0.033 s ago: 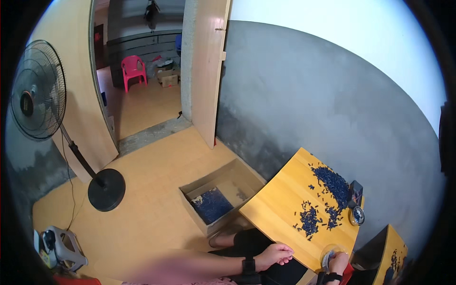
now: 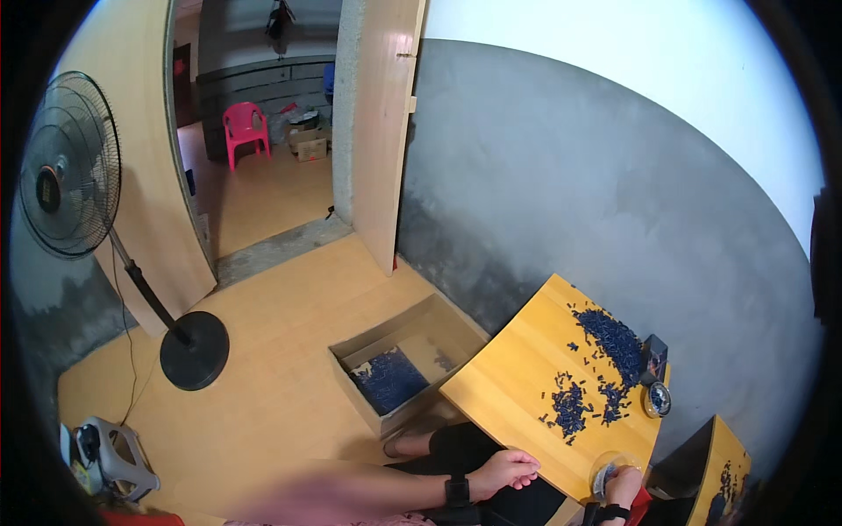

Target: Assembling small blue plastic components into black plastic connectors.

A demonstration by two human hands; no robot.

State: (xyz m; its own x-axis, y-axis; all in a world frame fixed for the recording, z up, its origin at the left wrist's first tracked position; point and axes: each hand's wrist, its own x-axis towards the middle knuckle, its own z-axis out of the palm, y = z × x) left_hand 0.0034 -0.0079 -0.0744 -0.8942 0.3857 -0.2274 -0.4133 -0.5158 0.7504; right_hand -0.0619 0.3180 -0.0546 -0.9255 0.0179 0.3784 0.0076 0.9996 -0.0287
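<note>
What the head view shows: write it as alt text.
A person's right hand is at a clear bowl on a yellow table scattered with small dark pieces; the left hand is near the table edge. An open cardboard box stands nearby.

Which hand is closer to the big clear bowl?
Right. The right hand is at the bowl, partly covering it; the left hand is farther off, to the bowl's left.

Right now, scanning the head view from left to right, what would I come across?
Black standing fan, pink chair, open cardboard box, left hand, smaller pile of dark pieces, right hand, round dish lying farther back.
</note>
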